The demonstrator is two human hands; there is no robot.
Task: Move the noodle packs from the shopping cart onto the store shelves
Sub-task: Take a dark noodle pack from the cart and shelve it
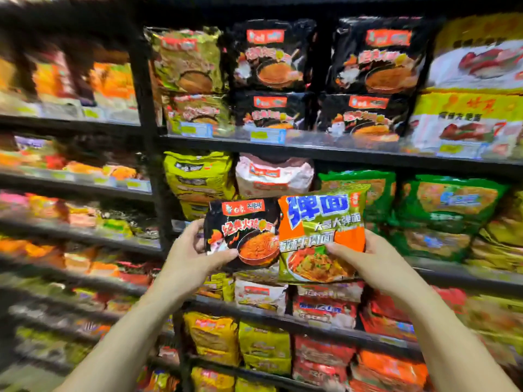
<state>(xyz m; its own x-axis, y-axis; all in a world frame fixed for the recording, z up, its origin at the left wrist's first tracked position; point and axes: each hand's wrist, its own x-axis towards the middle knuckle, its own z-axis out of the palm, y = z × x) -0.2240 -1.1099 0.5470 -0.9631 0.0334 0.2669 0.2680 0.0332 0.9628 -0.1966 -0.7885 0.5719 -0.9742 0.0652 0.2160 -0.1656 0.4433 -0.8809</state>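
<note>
Head view: your left hand (195, 250) grips a black noodle pack (249, 230), your right hand (368, 258) a green-orange pack (322, 236), both raised near the shelves (339, 152). Next, match each with its stock.

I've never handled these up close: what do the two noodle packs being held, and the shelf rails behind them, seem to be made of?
Black noodle pack: looks like thin glossy plastic film, given its sheen and crinkles.
Green and orange noodle pack: the same kind of printed film, shiny, with a crimped top edge.
Shelf rail: probably dark painted metal, thin, straight and matte; the blur leaves it uncertain.
</note>
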